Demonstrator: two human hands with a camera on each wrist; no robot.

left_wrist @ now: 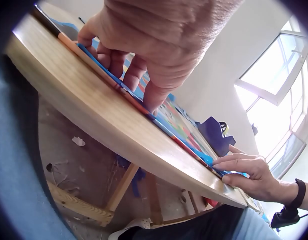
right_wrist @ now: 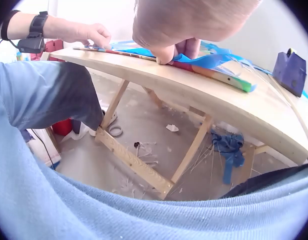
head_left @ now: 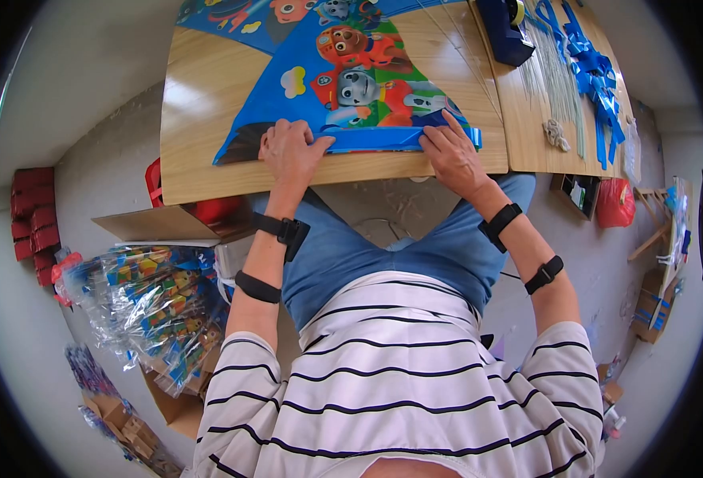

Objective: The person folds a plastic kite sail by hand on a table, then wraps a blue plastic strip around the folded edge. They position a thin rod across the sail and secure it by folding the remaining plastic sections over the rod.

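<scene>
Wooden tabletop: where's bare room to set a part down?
Widest: tabletop left of the printed sheet, out to the left edge. Narrow: strip between sheet and near edge. Crowded: right side, with tape dispenser, pale sticks, blue ribbon.

Sheet: blue base, cartoon-dog print in red, grey, brown, green; cloud motif white and yellow. Strip along its edge: solid blue. Tabletop: pale wood grain. Shirt: white, black stripes. Jeans: faded blue. Ribbons: bright blue. Tape dispenser: dark purple-blue. Bag: red.
</scene>
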